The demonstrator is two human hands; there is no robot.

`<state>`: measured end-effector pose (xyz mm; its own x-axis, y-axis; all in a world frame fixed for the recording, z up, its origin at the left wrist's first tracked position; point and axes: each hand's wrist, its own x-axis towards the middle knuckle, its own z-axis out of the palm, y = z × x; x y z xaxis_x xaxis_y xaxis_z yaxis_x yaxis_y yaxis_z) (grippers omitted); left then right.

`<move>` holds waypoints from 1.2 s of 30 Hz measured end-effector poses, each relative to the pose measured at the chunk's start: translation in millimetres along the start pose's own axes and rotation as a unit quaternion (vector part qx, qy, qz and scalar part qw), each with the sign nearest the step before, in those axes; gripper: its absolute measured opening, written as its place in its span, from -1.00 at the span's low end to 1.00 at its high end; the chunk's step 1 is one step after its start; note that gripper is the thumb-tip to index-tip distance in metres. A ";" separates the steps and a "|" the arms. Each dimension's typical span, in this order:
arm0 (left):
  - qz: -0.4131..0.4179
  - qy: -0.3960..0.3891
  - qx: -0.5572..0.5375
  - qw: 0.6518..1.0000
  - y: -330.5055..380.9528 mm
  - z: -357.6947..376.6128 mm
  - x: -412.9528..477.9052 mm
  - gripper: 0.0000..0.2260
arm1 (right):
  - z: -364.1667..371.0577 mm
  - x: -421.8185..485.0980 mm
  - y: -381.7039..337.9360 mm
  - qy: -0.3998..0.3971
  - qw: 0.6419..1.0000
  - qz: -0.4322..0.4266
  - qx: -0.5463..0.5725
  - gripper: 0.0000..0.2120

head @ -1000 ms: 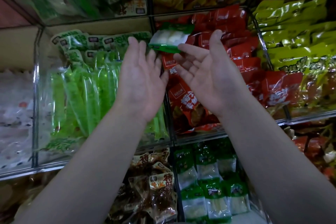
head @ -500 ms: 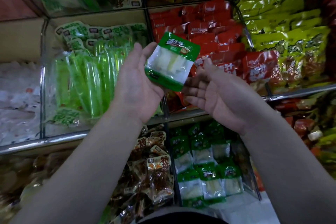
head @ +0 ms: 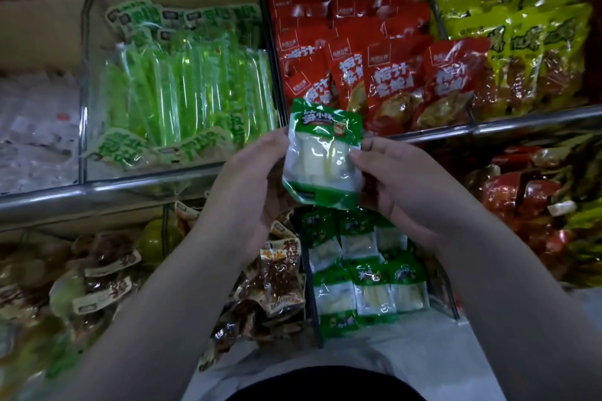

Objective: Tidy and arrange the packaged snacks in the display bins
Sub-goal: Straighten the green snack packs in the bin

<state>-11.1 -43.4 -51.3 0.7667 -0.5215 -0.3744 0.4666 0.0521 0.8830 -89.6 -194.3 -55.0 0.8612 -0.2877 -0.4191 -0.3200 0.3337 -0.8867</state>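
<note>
Clear display bins [head: 182, 172] packed with snacks fill the frame: green sticks upper left, red packs [head: 391, 75] upper middle. At centre, the left hand [head: 247, 179] and right hand [head: 404, 182] pinch a green-and-white packet [head: 322, 156] by its side edges, upright, above matching packets [head: 365, 273].

There was one view only, from a wide-angle camera worn on the person's head. It faced forward and steeply down, close to the display bins, whose metal rail [head: 488, 127] crossed the middle of the frame and bowed with the lens. Both forearms ran up from the bottom edge to the centre, where the left hand [head: 250, 179] and right hand [head: 400, 182] met. The person's dark clothing [head: 325, 384] filled the bottom edge directly beneath the lens.
</note>
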 end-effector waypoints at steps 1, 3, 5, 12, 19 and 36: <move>-0.001 0.005 0.010 1.000 -5.2 -1.3 -2.0 -0.74 | -2.2 -1.8 3.3 0.003 1.000 0.002 -0.005 -0.85; -0.005 0.019 0.018 1.000 -15.8 -2.9 -5.7 -0.72 | -7.5 -5.7 9.5 0.010 1.000 0.000 -0.012 -0.86; -0.008 0.037 0.020 0.999 -26.3 -1.5 -8.9 -0.76 | -13.8 -10.3 15.9 0.020 1.000 -0.002 -0.021 -0.86; -0.038 0.072 0.056 0.995 -64.5 14.2 -19.8 -0.87 | -41.5 -20.8 51.1 0.053 0.997 0.039 -0.048 -0.87; -0.112 0.079 0.056 0.989 -95.8 24.5 -23.0 -0.80 | -68.3 -20.8 92.5 0.082 0.990 0.100 -0.063 -0.75; -0.167 0.066 0.072 0.981 -146.4 48.7 -4.0 -0.73 | -90.1 -3.6 139.0 0.090 0.981 0.139 -0.102 -0.32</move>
<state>-103.9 -90.4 -165.2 0.6356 -0.3743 -0.6752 0.6426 -0.2284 0.7314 -172.7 -227.7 -194.4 0.6512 -0.3718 -0.6616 -0.6204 0.2412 -0.7463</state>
